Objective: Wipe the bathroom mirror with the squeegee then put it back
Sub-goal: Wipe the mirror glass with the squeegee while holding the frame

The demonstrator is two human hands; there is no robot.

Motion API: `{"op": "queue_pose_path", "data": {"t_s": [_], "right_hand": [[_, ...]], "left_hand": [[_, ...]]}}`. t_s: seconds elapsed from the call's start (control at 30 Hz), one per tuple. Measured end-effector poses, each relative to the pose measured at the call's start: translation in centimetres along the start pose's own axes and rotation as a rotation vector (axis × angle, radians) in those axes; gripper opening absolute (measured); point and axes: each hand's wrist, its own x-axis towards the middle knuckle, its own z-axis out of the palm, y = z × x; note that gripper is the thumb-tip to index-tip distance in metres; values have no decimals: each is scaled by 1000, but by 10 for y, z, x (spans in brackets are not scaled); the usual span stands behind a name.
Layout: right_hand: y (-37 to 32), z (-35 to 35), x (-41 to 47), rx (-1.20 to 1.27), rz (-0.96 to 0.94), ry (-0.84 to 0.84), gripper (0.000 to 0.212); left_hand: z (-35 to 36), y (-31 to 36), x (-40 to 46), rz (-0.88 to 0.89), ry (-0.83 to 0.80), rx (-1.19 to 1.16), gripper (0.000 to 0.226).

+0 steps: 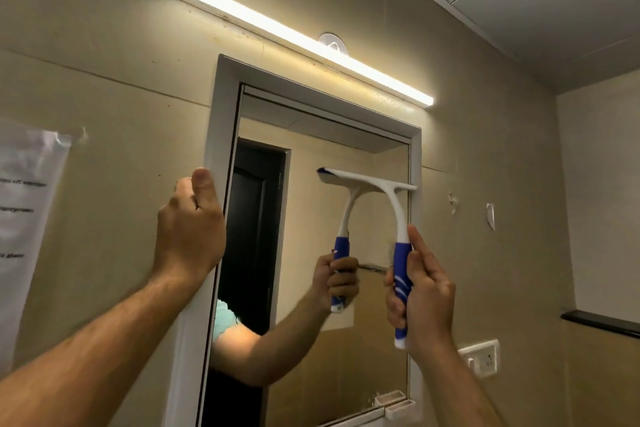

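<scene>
Head view: the squeegee (398, 218) is held up against the mirror (311, 218), its blade lying across the glass near the upper right, one end reaching the right side of the white frame (221, 135). The blue handle is gripped by the right hand (420, 291), index finger stretched up along it. The frame's left edge is gripped by the left hand (190, 229), thumb up. A lit light bar (304, 42) is mounted above. A socket (481, 357) is seen low on the right wall.

The tan wall (485, 156) carries a white-framed mirror (311, 340) under a light bar (304, 42).
</scene>
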Motion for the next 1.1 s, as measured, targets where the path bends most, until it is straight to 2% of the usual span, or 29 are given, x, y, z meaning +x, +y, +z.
{"op": "queue_pose_path", "data": {"t_s": [0.3,0.63,0.9,1.1], "right_hand": [[-35,17,40,-9,-26,-3,33],[8,-4,-27,27,82,13,33],[-28,0,17,-3,49,-40,33],[-6,-9,-6,41,126,-75,33]], "left_hand": [[-2,4,0,-6,-4,32,54],[1,-5,2,39,-2,12,58],[2,-7,5,41,-1,24,59],[2,-8,6,42,-5,18,60]]}}
